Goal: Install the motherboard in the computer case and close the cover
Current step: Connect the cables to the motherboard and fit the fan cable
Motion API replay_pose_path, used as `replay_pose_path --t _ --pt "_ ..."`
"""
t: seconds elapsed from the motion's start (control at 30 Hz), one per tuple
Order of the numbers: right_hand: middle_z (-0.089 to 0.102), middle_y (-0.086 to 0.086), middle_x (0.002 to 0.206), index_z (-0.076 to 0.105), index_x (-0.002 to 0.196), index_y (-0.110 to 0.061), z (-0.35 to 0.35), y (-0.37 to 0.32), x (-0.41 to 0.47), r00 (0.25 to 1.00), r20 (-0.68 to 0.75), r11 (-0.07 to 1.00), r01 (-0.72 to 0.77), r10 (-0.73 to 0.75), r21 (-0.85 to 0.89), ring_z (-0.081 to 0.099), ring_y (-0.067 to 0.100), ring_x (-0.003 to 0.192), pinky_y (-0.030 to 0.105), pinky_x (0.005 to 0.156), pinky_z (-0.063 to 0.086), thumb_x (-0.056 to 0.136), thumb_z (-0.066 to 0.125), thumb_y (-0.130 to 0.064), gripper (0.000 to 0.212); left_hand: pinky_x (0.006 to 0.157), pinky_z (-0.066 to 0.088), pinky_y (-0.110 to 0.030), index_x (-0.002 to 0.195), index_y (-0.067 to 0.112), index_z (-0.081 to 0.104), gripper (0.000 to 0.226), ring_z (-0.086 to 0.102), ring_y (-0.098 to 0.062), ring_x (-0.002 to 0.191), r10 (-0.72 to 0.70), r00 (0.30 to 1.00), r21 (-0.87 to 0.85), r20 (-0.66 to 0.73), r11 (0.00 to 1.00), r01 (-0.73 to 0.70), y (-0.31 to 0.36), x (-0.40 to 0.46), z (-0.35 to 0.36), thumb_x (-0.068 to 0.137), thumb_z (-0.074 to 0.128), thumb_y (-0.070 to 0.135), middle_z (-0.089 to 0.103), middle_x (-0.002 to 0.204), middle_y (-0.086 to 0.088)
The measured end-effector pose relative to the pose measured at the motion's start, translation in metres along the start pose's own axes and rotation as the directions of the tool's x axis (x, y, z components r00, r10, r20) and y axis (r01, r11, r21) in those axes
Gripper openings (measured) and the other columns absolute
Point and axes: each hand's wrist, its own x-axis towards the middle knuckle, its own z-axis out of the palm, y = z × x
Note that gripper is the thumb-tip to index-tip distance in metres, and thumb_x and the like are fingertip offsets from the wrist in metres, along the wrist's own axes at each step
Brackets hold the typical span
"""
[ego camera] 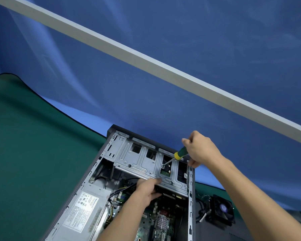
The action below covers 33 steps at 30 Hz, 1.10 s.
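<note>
I see the motherboard [161, 221] lying flat in the bottom of the open computer case [191, 197], green board with a finned heatsink and slots showing, partly hidden under my left forearm. The case lies on its side on the worktop [24, 162], its cover off and the inside open to me. In the same case, at the left, sits the grey power supply [84, 211] with its label up, and a bundle of cables [118, 193] runs from it over the board. Across the far end of the case spans the silver drive cage [141, 162], with cut-outs through which I see dark parts below.

My left hand [146, 190] grips the near edge of that cage, fingers curled under it. My right hand [201, 148] is clenched round the green and yellow handle of a screwdriver [176, 154], whose tip rests at a screw on the cage; the right thumb reaches down to the case rim.

Just beside the case on the right, on the worktop, lies a black cooling fan [222, 210] with its wires. Behind everything hangs a blue cloth [146, 75], crossed by a grey bar [146, 61]
</note>
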Motion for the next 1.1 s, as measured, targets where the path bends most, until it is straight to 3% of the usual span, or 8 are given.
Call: replay_pose_path --t 0.17,0.37,0.5,0.6,0.73,0.87,0.97,1.1 --pt "0.068 0.009 0.076 0.039 0.1 -0.017 0.0 0.0 0.0 0.996 0.089 0.999 -0.004 -0.001 0.051 0.069 0.024 0.057 0.034 0.058 0.058 0.099 0.047 -0.028 0.014 0.067 0.057 -0.041 0.111 -0.003 0.054 0.034 0.06 -0.037 0.104 0.006 1.0 -0.005 0.004 1.0 -0.006 0.0 -0.002 -0.001 0.08 0.069 -0.003 0.062 0.112 -0.024" --pt "0.067 0.011 0.075 0.038 0.101 -0.014 -0.001 0.001 0.001 0.999 0.034 1.0 -0.016 0.015 0.015 0.069 0.026 0.058 0.033 0.055 0.056 0.097 0.048 -0.029 0.018 0.063 0.056 -0.039 0.111 -0.003 0.054 0.034 0.064 -0.035 0.098 0.012 1.0 -0.022 0.023 1.0 -0.011 0.0 -0.003 -0.001 0.08 0.068 -0.004 0.066 0.105 -0.022" --pt "0.063 0.008 0.068 0.042 0.095 -0.011 -0.006 0.004 0.0 1.0 0.016 0.998 -0.022 0.024 -0.066 0.063 0.02 0.043 0.022 0.039 0.045 0.1 0.042 -0.037 0.027 0.065 0.057 -0.04 0.112 -0.005 0.052 0.035 0.067 -0.034 0.092 0.006 0.999 -0.031 0.045 1.0 -0.005 0.001 -0.003 -0.002 0.081 0.068 -0.004 0.068 0.1 -0.023" --pt "0.062 0.007 0.082 0.034 0.108 -0.017 -0.01 0.003 -0.001 0.994 0.111 0.999 0.024 -0.019 -0.04 0.065 0.019 0.051 0.025 0.044 0.048 0.099 0.047 -0.036 0.025 0.067 0.057 -0.042 0.117 -0.007 0.05 0.04 0.067 -0.034 0.09 0.002 0.999 -0.023 0.038 1.0 -0.001 0.002 -0.003 -0.001 0.081 0.067 -0.004 0.067 0.101 -0.025" --pt "0.061 0.006 0.067 0.041 0.098 -0.011 -0.005 0.004 -0.003 1.0 -0.001 0.988 0.021 -0.022 -0.15 0.059 0.018 0.041 0.023 0.043 0.042 0.1 0.04 -0.04 0.029 0.068 0.057 -0.042 0.114 -0.008 0.053 0.037 0.067 -0.034 0.089 0.0 0.999 -0.015 0.04 1.0 0.0 0.001 -0.002 -0.001 0.081 0.068 -0.004 0.068 0.099 -0.024" --pt "0.063 0.004 0.071 0.034 0.108 -0.018 -0.006 0.001 -0.004 0.994 0.109 0.998 0.025 -0.019 -0.062 0.065 0.02 0.051 0.025 0.046 0.049 0.098 0.047 -0.034 0.023 0.067 0.056 -0.042 0.111 -0.007 0.055 0.032 0.066 -0.034 0.089 0.004 1.0 -0.011 0.026 1.0 -0.003 0.001 -0.004 -0.001 0.081 0.067 -0.005 0.067 0.099 -0.024" --pt "0.059 0.004 0.065 0.04 0.096 -0.013 -0.004 -0.001 -0.003 0.999 0.024 0.978 0.049 -0.045 -0.2 0.057 0.015 0.037 0.021 0.04 0.038 0.1 0.038 -0.044 0.032 0.069 0.056 -0.044 0.11 -0.007 0.055 0.032 0.065 -0.036 0.094 -0.002 1.0 -0.005 0.024 1.0 0.002 0.001 -0.002 0.0 0.081 0.067 -0.005 0.066 0.102 -0.025" --pt "0.057 0.005 0.083 0.03 0.115 -0.021 -0.005 -0.011 -0.004 0.982 0.174 0.995 0.082 -0.072 -0.051 0.061 0.022 0.057 0.03 0.048 0.05 0.098 0.046 -0.038 0.029 0.079 0.054 -0.049 0.115 -0.007 0.054 0.037 0.056 -0.04 0.109 -0.025 1.0 0.014 -0.007 1.0 0.025 0.003 -0.001 0.001 0.08 0.067 -0.005 0.059 0.116 -0.026"
